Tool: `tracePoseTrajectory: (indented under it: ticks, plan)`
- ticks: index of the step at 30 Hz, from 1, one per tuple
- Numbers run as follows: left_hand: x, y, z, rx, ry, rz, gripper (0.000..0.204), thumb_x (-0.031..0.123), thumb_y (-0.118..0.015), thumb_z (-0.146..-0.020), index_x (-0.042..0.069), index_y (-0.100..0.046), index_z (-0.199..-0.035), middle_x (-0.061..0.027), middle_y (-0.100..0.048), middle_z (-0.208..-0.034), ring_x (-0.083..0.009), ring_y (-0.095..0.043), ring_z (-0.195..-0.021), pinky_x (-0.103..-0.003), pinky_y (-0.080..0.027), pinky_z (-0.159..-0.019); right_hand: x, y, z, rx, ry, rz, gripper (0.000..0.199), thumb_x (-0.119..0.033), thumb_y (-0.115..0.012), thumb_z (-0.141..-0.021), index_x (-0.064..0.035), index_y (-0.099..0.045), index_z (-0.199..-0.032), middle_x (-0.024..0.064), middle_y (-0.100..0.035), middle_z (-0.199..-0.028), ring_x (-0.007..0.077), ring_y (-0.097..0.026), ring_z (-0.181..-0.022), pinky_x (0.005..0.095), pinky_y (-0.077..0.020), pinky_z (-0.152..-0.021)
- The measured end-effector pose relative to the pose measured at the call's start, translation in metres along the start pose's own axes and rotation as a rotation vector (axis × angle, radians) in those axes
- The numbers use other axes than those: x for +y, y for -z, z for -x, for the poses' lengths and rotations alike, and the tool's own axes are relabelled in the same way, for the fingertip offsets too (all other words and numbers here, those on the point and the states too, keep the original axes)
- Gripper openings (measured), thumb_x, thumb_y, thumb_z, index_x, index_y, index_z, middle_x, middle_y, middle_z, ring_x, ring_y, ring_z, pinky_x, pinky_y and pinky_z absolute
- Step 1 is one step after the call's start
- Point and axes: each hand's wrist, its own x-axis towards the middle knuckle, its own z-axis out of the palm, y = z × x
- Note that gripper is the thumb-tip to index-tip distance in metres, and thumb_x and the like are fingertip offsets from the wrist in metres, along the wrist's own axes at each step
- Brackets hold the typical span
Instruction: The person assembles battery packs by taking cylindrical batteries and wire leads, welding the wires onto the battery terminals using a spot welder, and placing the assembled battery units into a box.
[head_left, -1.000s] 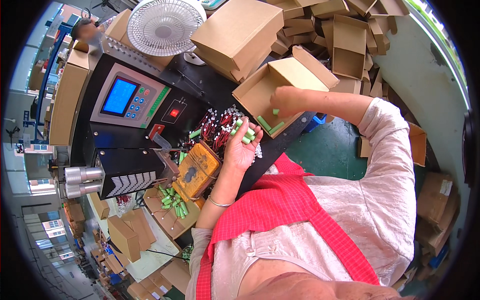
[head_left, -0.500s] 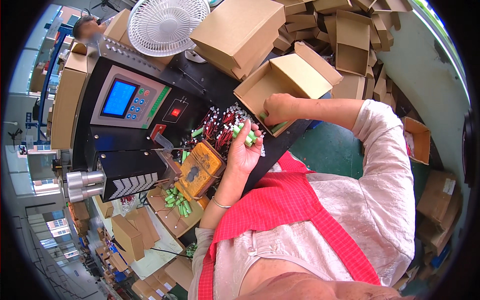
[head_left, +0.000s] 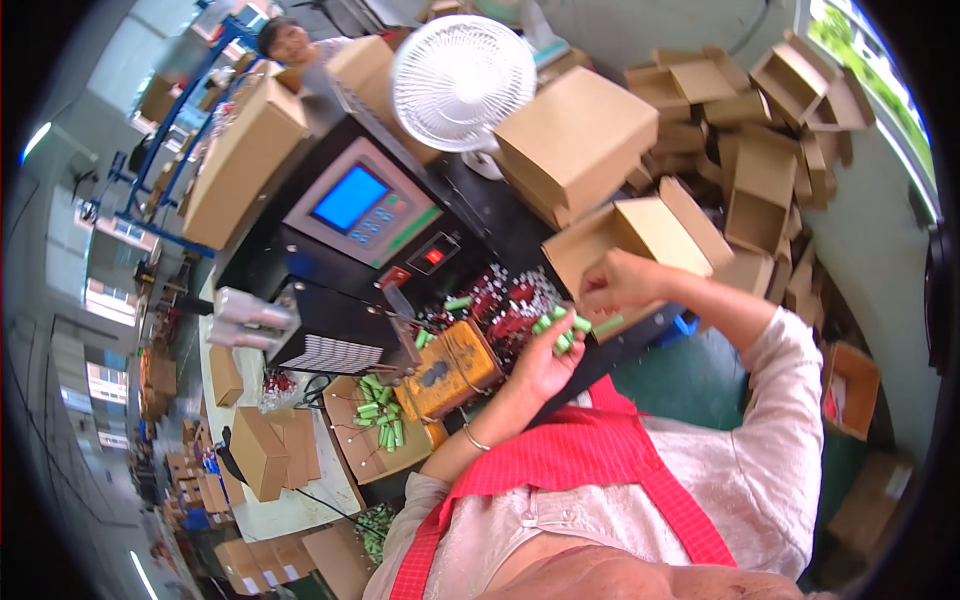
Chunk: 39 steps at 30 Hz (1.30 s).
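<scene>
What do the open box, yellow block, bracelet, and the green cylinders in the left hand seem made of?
Open box: matte cardboard; plain brown, thin folded flaps.
Yellow block: perhaps painted metal or wood; its worn, dark-blotched face leaves it open.
Bracelet: likely polished metal, by its pale shine.
Green cylinders: smooth, plastic-like skin, by their even colour; insides hidden.

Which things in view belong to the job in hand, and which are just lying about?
In the job:
green cylinders, held in the left hand
open carton, with the right hand at it

Seemingly just lying about:
white fan
brown box beside the fan
heaped open boxes
</scene>
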Motion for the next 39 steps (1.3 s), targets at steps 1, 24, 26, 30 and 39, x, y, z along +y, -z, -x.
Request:
tracePoseTrajectory:
  ticks: [1, 24, 26, 30, 39]
  plan:
    - [-0.001, 0.001, 0.003, -0.032, -0.004, -0.011, 0.014, 0.008, -0.064, -0.081, 0.011, -0.058, -0.094, -0.0019, -0.06, -0.08, -0.0117, -0.058, -0.066, -0.02, -0.048, -0.052, 0.0, -0.001, 0.002, -0.002, -0.022, -0.001, 0.031, -0.03, -0.062, -0.082, 0.0005, -0.065, -0.08, 0.0057, -0.062, -0.064, 0.0122, -0.06, -0.058, 0.026, -0.0489, -0.055]
    - [-0.003, 0.009, 0.027, -0.102, -0.097, -0.021, 0.015, 0.015, -0.065, -0.082, 0.009, -0.057, -0.093, -0.0045, -0.061, -0.092, -0.0114, -0.057, -0.078, -0.023, -0.048, -0.063, 0.028, -0.025, -0.004, -0.196, 0.012, 0.627, 0.023, -0.027, -0.06, -0.073, -0.0089, -0.066, -0.087, 0.0123, -0.065, -0.087, 0.0298, -0.06, -0.085, 0.0402, -0.0481, -0.075]
    - [-0.007, 0.014, 0.028, -0.105, -0.077, 0.004, 0.015, 0.013, -0.064, -0.082, 0.009, -0.057, -0.094, -0.0049, -0.061, -0.092, -0.0128, -0.058, -0.082, -0.025, -0.049, -0.067, 0.029, -0.029, 0.001, -0.162, 0.03, 0.624, 0.024, -0.027, -0.059, -0.073, -0.0076, -0.066, -0.086, 0.0127, -0.065, -0.086, 0.0306, -0.061, -0.083, 0.0407, -0.0484, -0.073]
    - [-0.006, 0.017, 0.026, -0.13, -0.071, -0.022, 0.016, 0.005, -0.061, -0.082, 0.005, -0.057, -0.098, -0.006, -0.061, -0.095, -0.0173, -0.059, -0.093, -0.031, -0.052, -0.079, 0.028, -0.019, 0.001, 0.05, -0.078, 0.546, 0.027, -0.026, -0.062, -0.071, -0.0033, -0.064, -0.084, 0.014, -0.064, -0.079, 0.03, -0.062, -0.071, 0.0383, -0.0497, -0.066]
    - [0.006, -0.011, 0.027, -0.111, -0.23, -0.178, 0.033, -0.004, -0.056, -0.081, 0.007, -0.05, -0.111, -0.0088, -0.057, -0.108, -0.0211, -0.056, -0.101, -0.03, -0.051, -0.082, -0.012, -0.022, 0.018, 0.532, 0.186, -0.221, 0.015, -0.011, -0.065, -0.077, 0.0011, -0.061, -0.084, 0.0021, -0.061, -0.076, 0.0074, -0.057, -0.07, 0.0227, -0.0479, -0.063]
